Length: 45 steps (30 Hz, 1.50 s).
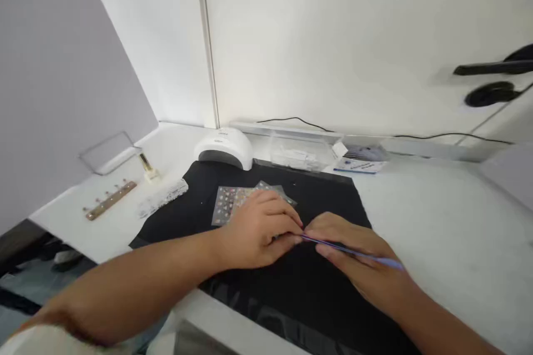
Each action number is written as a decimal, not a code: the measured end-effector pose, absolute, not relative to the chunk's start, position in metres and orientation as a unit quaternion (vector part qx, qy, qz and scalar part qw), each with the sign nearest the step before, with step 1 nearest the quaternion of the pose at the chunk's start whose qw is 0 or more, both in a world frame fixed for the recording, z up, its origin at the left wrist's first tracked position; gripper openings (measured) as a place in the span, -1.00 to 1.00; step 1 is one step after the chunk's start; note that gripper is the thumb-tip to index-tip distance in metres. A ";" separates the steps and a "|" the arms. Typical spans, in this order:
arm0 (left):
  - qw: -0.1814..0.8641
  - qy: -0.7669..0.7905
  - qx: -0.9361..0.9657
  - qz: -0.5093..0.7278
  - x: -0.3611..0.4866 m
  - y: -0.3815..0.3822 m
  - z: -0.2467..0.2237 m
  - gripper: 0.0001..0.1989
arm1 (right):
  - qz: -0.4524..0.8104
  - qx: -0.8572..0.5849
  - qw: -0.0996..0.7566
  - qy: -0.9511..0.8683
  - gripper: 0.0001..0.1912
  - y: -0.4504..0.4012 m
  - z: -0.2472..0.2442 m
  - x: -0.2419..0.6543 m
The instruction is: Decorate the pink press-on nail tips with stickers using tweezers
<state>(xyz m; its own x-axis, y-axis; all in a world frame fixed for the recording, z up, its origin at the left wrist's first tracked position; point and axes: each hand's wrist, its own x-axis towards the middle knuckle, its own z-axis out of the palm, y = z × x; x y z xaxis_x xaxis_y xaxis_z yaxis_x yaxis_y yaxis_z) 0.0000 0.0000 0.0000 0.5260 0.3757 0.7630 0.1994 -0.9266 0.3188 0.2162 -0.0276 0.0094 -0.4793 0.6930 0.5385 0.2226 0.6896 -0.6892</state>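
My right hand (358, 252) is closed around a slim blue-purple tool (345, 248), pinched between thumb and fingers. The tool's wider rear end points right, past the hand, and its kind is not clear. My left hand (262, 230) is curled with thumb and fingers drawn together at the tool's front tip, touching or almost touching my right fingertips. What the left fingers hold, if anything, is hidden. Partly under and behind my left hand lie clear sticker sheets (224, 205) with small coloured motifs. Both hands are over a black mat (316, 294).
A white nail lamp (227, 144) stands at the mat's back edge. Beside it are a clear plastic box (295, 152) and a printed packet (362, 160). Leftward lie a lace-like white roll (162, 198), a small bottle (150, 169) and a wooden strip with pegs (110, 201).
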 end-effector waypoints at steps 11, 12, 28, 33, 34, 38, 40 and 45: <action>0.100 0.175 0.864 0.462 0.003 0.000 -0.001 -0.90 | 0.294 -0.261 0.436 -0.810 -0.77 -0.026 0.007 0.219; 0.101 0.175 0.864 0.461 0.003 0.001 -0.001 -0.91 | 0.295 -0.262 0.433 -0.810 -0.76 -0.026 0.007 0.219; 0.095 0.175 0.873 0.445 0.002 -0.001 0.000 -0.93 | 0.294 -0.274 0.426 -0.811 -0.78 -0.028 0.007 0.220; 0.094 0.167 0.870 0.454 0.002 -0.002 0.002 -0.94 | 0.299 -0.279 0.432 -0.804 -0.84 -0.029 0.011 0.217; 0.096 0.167 0.871 0.453 0.002 -0.003 0.002 -0.95 | 0.301 -0.281 0.433 -0.802 -0.84 -0.029 0.012 0.217; 0.103 0.164 0.874 0.445 0.003 -0.006 0.004 -0.93 | 0.311 -0.281 0.434 -0.798 -0.86 -0.031 0.012 0.217; 0.098 0.164 0.875 0.446 0.003 -0.006 0.004 -0.93 | 0.314 -0.283 0.432 -0.797 -0.86 -0.032 0.011 0.218; 0.097 0.176 0.874 0.443 0.005 -0.005 0.000 -0.96 | 0.304 -0.292 0.427 -0.800 -0.87 -0.031 0.011 0.219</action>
